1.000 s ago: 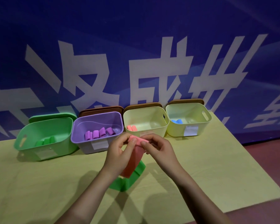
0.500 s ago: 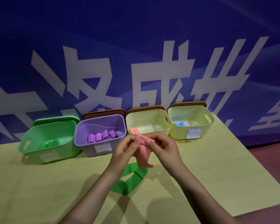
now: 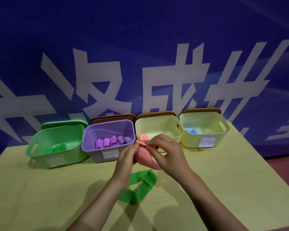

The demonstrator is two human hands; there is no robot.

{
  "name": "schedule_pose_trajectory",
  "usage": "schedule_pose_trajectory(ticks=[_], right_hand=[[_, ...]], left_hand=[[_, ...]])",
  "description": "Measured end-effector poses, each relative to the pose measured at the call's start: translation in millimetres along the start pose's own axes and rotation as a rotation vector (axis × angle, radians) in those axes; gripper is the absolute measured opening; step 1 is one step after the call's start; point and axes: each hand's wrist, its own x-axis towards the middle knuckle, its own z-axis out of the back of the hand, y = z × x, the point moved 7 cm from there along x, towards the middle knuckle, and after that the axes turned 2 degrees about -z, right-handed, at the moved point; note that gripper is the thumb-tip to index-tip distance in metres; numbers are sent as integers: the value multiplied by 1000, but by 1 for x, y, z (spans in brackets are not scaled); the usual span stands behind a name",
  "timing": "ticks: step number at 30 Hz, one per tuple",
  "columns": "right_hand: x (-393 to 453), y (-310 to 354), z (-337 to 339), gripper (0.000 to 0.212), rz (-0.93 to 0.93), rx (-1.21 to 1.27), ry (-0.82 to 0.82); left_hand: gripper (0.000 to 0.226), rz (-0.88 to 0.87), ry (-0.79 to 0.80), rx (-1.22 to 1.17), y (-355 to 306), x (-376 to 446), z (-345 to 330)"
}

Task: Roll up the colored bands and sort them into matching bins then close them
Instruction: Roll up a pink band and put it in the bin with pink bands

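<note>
Midway above the yellow table (image 3: 40,189), your left hand (image 3: 126,157) and right hand (image 3: 167,155) both pinch the pink band (image 3: 144,158), fingers curled round its rolled top edge while the tail hangs free. It looks light, soft and springy, likely to unroll if released, so keep hold at the coil. Behind waits the yellow bin (image 3: 157,124) holding pink rolls (image 3: 143,137); a green band (image 3: 140,187) lies unrolled below.

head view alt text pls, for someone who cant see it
Left hand and right hand roll a pink band above a yellow table. A green band lies flat below them; behind stand four open bins: green, purple, and two pale yellow.
</note>
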Motion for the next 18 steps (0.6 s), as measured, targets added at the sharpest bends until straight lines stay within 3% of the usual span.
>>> schedule_pose_trajectory(ticks=[6,9,11,18], right_hand=[[1,3,2,26,29,65,150],[-9,-4,1,32,-152,180,198],[-18,-14,0,36,-340,293,148],[-31,-27,12,9,-505,447,42]], left_hand=[[23,-103,16,95,-13,-6,1],[26,-136,23,142,-15,-9,-1],[27,-153,70,176,-13,-11,-8],[25,-258,237,297,-16,-18,-31]])
